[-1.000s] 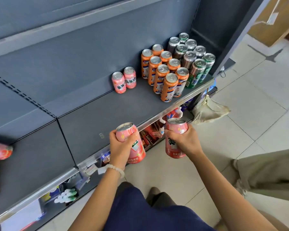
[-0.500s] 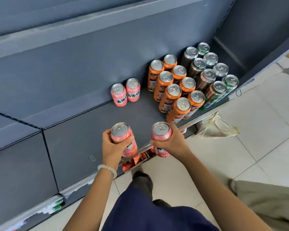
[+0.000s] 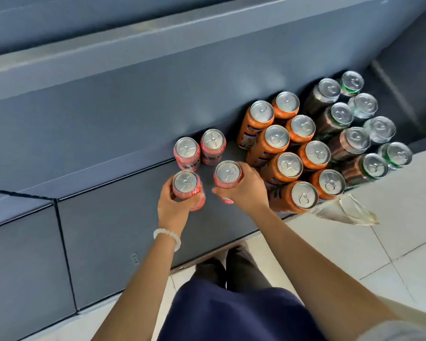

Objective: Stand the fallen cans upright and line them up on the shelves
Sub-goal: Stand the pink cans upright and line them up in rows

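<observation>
My left hand (image 3: pixel 174 207) is wrapped round a pink can (image 3: pixel 188 189), fingers curled about its body, and my right hand (image 3: pixel 244 190) grips a second pink can (image 3: pixel 228 179) the same way from the right side. Both cans are upright, tops facing the camera, at mid-frame. A second ago I held them out over the floor in front of the shelf edge; now they have come in over the grey shelf (image 3: pixel 123 232) and sit just in front of the two pink cans (image 3: pixel 198 151) already standing at the back. Whether their bases touch the shelf I cannot tell, since my hands hide them.

That shift means a second row of pink is about to form. The left pair looks close to lined up; my right can sits slightly further right than the one behind it and near the orange cans (image 3: pixel 288 148), so I judge it wants a small nudge toward the left before I let go.

Outward to the right of the frame, the orange block stands in two columns, then the dark and green cans (image 3: pixel 354 134) toward the upper right, all upright. A crumpled bag (image 3: pixel 347 212) lies on the tiled floor (image 3: pixel 391 232) at the right.
</observation>
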